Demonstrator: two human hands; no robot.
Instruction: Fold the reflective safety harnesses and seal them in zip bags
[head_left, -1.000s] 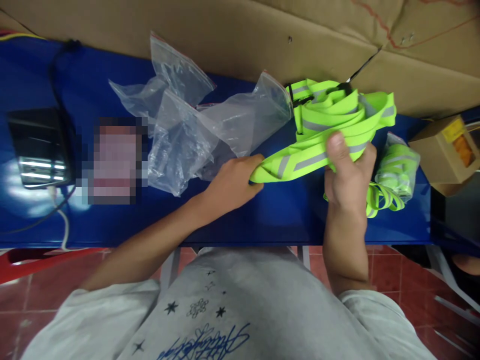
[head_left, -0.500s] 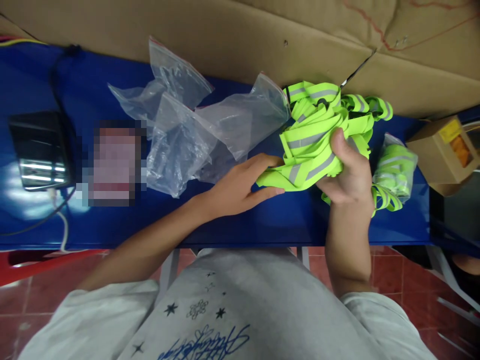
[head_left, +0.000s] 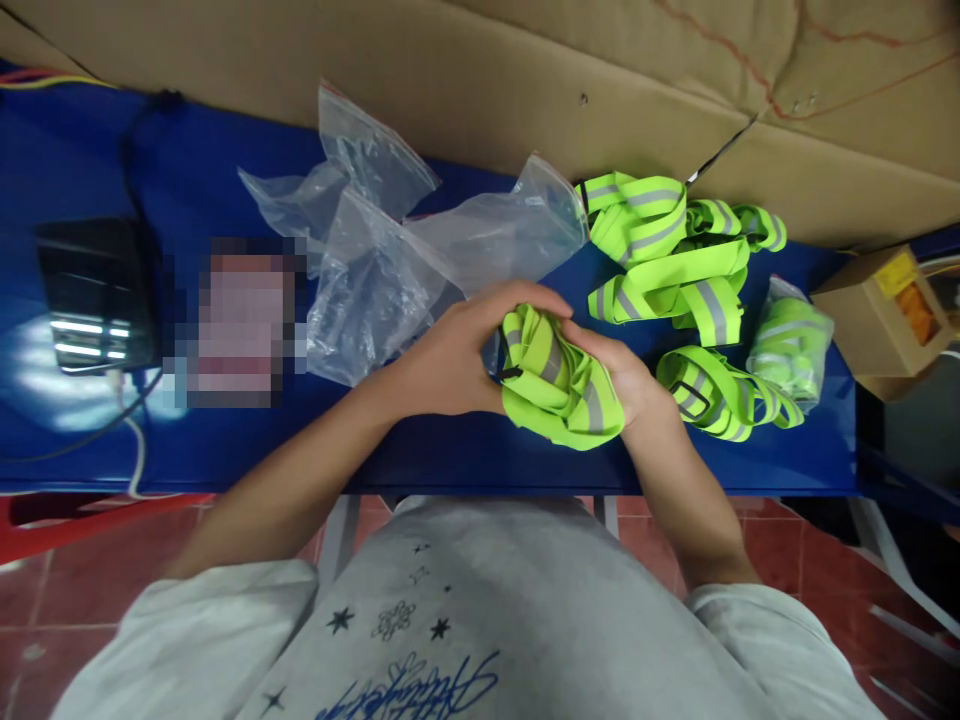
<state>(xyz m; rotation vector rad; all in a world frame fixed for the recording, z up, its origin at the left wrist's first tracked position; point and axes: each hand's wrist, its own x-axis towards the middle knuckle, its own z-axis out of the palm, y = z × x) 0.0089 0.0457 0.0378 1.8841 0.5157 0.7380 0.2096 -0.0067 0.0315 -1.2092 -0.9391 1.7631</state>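
Observation:
A bunched neon-green strap with grey reflective bands sits between both my hands above the blue table. My left hand curls over its left side, fingers wrapped on top. Cupped under its right side is my right hand, fingers closed against the fabric. More of the same green reflective strapping lies loose on the table just beyond, and another loop lies to the right of my right hand.
Several clear plastic bags lie crumpled left of my hands. A bagged green strap and a small cardboard box are at the right. A black device with a cable sits far left. Cardboard sheets line the back.
Both hands gathered part of the long green strap into a tight bundle and drew it toward me. The rest of the strapping was left lying on the table behind.

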